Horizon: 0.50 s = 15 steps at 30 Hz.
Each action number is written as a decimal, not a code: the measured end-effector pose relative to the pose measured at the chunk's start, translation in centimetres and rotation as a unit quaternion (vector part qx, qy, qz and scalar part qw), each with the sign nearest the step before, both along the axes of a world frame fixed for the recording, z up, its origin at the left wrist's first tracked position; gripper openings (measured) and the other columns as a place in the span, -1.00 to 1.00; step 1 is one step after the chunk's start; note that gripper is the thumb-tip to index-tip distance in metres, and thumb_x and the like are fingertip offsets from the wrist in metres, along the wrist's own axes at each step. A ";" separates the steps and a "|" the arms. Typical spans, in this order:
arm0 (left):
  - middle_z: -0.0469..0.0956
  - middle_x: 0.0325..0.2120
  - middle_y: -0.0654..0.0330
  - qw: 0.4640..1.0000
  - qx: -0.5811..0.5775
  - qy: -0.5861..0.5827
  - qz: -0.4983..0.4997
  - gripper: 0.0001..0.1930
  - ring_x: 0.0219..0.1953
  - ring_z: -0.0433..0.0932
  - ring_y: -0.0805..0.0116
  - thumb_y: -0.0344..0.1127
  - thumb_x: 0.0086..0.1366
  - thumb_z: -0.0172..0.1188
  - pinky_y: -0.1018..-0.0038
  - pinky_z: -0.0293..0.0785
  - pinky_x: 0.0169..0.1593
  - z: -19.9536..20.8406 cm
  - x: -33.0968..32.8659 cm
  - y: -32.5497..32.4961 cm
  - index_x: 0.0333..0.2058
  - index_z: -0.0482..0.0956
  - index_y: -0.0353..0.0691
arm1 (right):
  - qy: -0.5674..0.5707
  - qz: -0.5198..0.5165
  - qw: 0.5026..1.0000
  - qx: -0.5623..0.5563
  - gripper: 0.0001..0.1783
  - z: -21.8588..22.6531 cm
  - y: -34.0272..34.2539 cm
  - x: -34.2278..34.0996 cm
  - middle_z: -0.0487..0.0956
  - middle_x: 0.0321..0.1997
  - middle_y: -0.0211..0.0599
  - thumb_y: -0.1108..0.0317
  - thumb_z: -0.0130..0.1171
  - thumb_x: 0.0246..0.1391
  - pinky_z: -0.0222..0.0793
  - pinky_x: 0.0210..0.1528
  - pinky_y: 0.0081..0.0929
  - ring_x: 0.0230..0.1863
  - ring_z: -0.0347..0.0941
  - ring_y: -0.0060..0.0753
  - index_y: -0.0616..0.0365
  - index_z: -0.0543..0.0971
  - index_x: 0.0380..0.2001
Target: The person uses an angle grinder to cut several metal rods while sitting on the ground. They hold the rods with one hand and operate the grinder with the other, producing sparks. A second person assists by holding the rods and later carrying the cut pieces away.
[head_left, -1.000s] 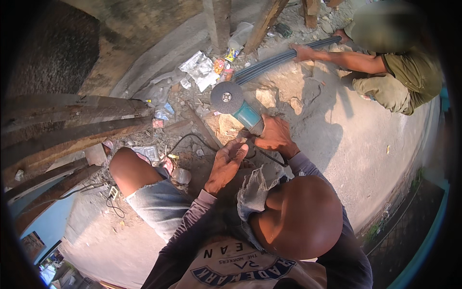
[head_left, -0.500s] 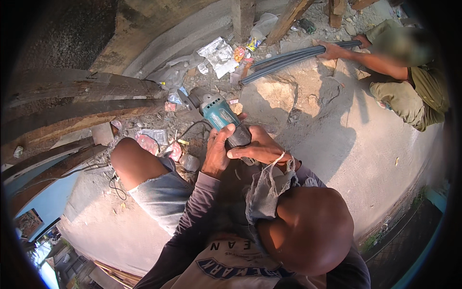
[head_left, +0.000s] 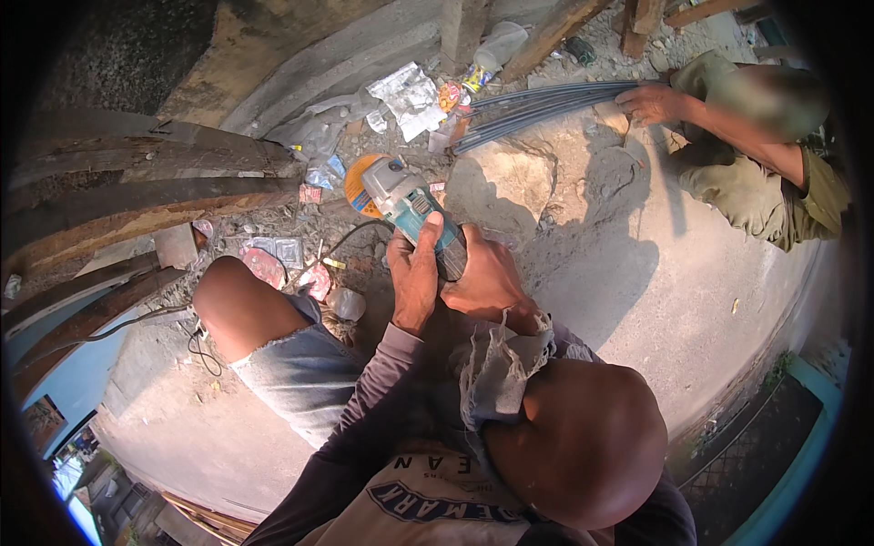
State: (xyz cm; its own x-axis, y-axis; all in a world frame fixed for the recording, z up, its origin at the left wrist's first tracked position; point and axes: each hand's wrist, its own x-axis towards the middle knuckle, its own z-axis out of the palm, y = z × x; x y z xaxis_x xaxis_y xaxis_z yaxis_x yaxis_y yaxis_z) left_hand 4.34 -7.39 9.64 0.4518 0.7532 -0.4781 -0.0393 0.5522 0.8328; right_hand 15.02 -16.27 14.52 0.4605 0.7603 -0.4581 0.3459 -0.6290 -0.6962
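Observation:
Both of my hands hold a teal and grey angle grinder (head_left: 421, 217) in front of my knees. Its orange cutting disc (head_left: 362, 185) faces up at the far left end of the tool. My left hand (head_left: 416, 278) grips the body from the left, thumb laid along the top. Around the dark rear end closes my right hand (head_left: 487, 273), its fingers partly hidden under the tool. A black cord (head_left: 350, 235) curves away to the left. Several thin metal bars (head_left: 537, 114) lie on the ground beyond, and another person's hand (head_left: 648, 104) rests on their right end.
Litter lies past the grinder, including a silver wrapper (head_left: 407, 100) and a clear plastic cup (head_left: 501, 44). Wooden beams (head_left: 146, 173) stand at the left. A co-worker (head_left: 756, 164) crouches at the right. Concrete floor (head_left: 692, 300) spreads to my right, near broken concrete (head_left: 505, 177).
The grinder has rolled in my hands, so the disc's orange face now shows instead of its edge. The co-worker's hand has shifted along the bars, which lie more spread out.

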 end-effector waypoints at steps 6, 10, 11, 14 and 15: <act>0.73 -0.03 0.23 0.998 -0.004 -0.049 -0.026 -0.60 -0.02 0.65 0.51 -0.15 0.61 0.33 0.43 0.61 0.11 1.4 0.1 1.8 0.22 0.64 -0.33 | 0.053 -0.050 0.995 0.072 -0.20 -2.6 0.9 -0.7 0.76 -0.13 0.28 0.17 0.57 -0.12 0.64 0.10 0.11 -0.03 0.74 0.42 0.39 0.52 0.16; 0.72 -0.06 0.25 0.998 0.031 -0.026 0.040 -0.64 -0.04 0.62 0.52 -0.15 0.65 0.29 0.43 0.59 0.10 2.1 1.4 1.8 0.15 0.68 -0.35 | 0.008 -0.028 0.999 -0.014 -0.30 -0.8 2.3 0.0 0.73 -0.27 0.32 0.30 0.46 -0.16 0.64 0.01 0.16 -0.15 0.73 0.47 0.52 0.51 0.04; 0.72 -0.06 0.25 0.998 0.040 -0.030 0.038 -0.61 -0.05 0.61 0.52 -0.13 0.66 0.28 0.44 0.58 0.10 1.5 1.2 2.2 0.18 0.66 -0.36 | 0.000 -0.018 1.000 -0.014 -0.31 -1.0 2.7 -0.1 0.73 -0.27 0.32 0.30 0.48 -0.15 0.64 0.00 0.12 -0.14 0.73 0.45 0.50 0.51 0.03; 0.72 -0.03 0.24 0.998 0.026 -0.031 0.054 -0.60 -0.05 0.61 0.52 -0.11 0.67 0.27 0.43 0.58 0.11 0.7 -0.5 3.2 0.20 0.64 -0.36 | -0.016 0.018 1.000 -0.015 -0.32 -1.6 3.9 -0.3 0.72 -0.26 0.31 0.32 0.52 -0.14 0.65 -0.03 0.02 -0.13 0.75 0.38 0.47 0.52 0.03; 0.73 -0.01 0.23 0.998 0.025 -0.037 0.052 -0.61 -0.05 0.61 0.52 -0.14 0.66 0.29 0.43 0.59 0.11 0.8 -1.1 3.6 0.21 0.63 -0.34 | -0.016 0.030 0.999 -0.014 -0.32 -1.5 4.4 -0.5 0.72 -0.25 0.31 0.34 0.50 -0.14 0.65 -0.04 0.01 -0.14 0.76 0.35 0.48 0.52 0.05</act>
State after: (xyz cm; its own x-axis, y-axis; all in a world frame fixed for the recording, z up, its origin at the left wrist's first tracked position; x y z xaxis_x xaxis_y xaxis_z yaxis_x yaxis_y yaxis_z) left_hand 3.19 -3.79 10.40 0.4031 0.8201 -0.4062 -0.1571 0.4993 0.8521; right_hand 14.50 -11.89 13.02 0.4286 0.7740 -0.4661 0.4054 -0.6258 -0.6664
